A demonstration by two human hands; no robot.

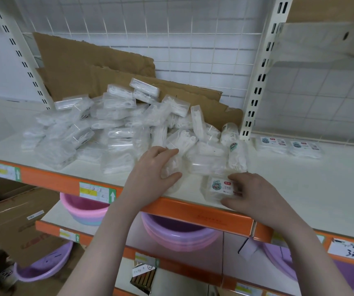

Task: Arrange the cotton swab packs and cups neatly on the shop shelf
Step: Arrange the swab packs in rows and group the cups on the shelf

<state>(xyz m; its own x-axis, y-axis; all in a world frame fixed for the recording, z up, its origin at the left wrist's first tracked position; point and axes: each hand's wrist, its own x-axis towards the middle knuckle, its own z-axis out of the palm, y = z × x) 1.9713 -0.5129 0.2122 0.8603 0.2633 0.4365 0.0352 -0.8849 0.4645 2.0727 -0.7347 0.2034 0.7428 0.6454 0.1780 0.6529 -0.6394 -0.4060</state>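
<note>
Both my hands at the shelf's orange front edge (193, 207), right hand (255, 194) pinching a labelled clear pack (219, 189), left hand (152, 174) curled round another pack (171, 167), jumbled pile of packs (112, 129) just behind.

Left hand (153, 167) grips clear pack (171, 167); right hand (250, 191) grips labelled pack (217, 190).

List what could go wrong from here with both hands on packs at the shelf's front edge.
1. The labelled clear plastic pack under the right hand sits close to the orange front lip of the white shelf; a nudge may tip it off.
2. The left hand has its grip on a clear pack at the foot of the loose heap of clear plastic packs; pulling it could slide neighbours forward.
</note>
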